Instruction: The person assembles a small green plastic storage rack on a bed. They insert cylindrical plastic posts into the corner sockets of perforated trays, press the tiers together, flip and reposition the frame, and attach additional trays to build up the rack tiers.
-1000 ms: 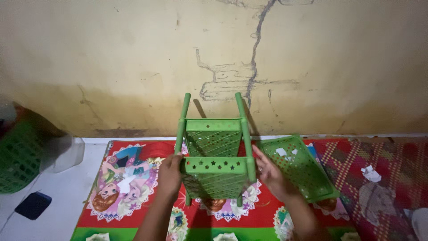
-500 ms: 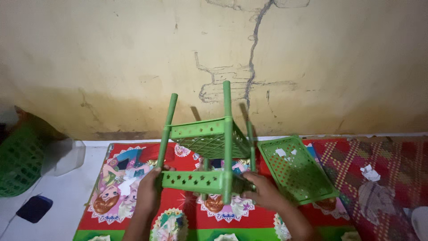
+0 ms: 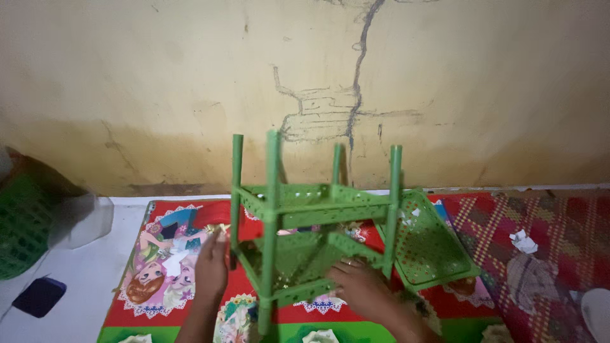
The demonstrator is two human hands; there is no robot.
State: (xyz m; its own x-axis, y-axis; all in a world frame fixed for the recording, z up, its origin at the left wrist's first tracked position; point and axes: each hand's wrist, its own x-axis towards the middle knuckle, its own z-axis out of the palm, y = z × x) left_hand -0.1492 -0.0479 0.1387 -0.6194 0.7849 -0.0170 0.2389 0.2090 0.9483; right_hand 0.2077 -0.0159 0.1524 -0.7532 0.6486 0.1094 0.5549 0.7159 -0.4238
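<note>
A green plastic rack [image 3: 305, 213] with two perforated shelves and several upright poles stands on a red cartoon-print mat [image 3: 171, 254]. My left hand [image 3: 211, 267] rests flat against the rack's lower left corner. My right hand [image 3: 359, 287] grips the front edge of the lower shelf. A loose green perforated shelf tray [image 3: 427, 244] lies tilted on the mat just right of the rack.
A cracked yellow wall [image 3: 356, 95] rises close behind. At the far left are a green basket [image 3: 22, 222], a clear plastic container [image 3: 82, 219] and a dark flat object [image 3: 39, 296] on the white floor. A patterned red mat [image 3: 546, 235] with crumpled paper [image 3: 524, 241] lies at right.
The rack has been turned from lying tilted toward me to standing upright with its poles pointing up. Both hands moved down to its lower shelf.
</note>
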